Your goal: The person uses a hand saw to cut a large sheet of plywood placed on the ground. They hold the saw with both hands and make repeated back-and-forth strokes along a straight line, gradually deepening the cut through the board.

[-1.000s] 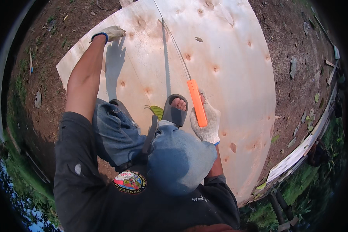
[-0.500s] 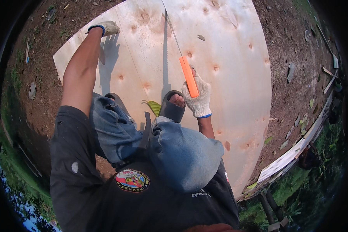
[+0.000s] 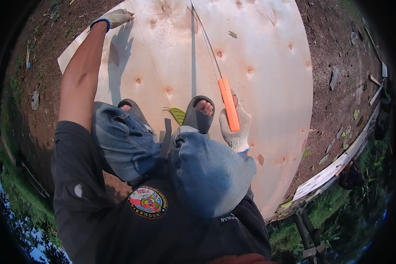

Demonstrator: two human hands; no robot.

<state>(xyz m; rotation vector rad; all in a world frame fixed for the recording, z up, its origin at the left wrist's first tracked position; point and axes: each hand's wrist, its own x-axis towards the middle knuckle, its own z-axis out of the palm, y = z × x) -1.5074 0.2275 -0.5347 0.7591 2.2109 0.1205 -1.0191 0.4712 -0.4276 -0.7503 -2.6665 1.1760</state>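
My right hand (image 3: 236,130), in a cream knitted glove, grips the orange handle of a handsaw (image 3: 229,105). The thin toothed blade runs forward from it to the top of the picture, over a large pale plywood sheet (image 3: 273,88). Whether the blade's far end is in the wood cannot be made out. Over the sheet's far left part, my gloved left hand (image 3: 114,18) is held with fingers stretched out and nothing in it. Its shadow on the wood shows the fingers spread.
My sandalled feet (image 3: 199,112) are on the sheet, beside a green leaf (image 3: 177,115). A thin straight line crosses the plywood's left part. A dry leaf (image 3: 232,34) lies farther up. Brown soil (image 3: 325,53) surrounds the sheet, with light boards (image 3: 321,182) at the right.
My right hand has drawn the saw back toward me and a little to the right. The left hand has shifted slightly farther out and to the left.
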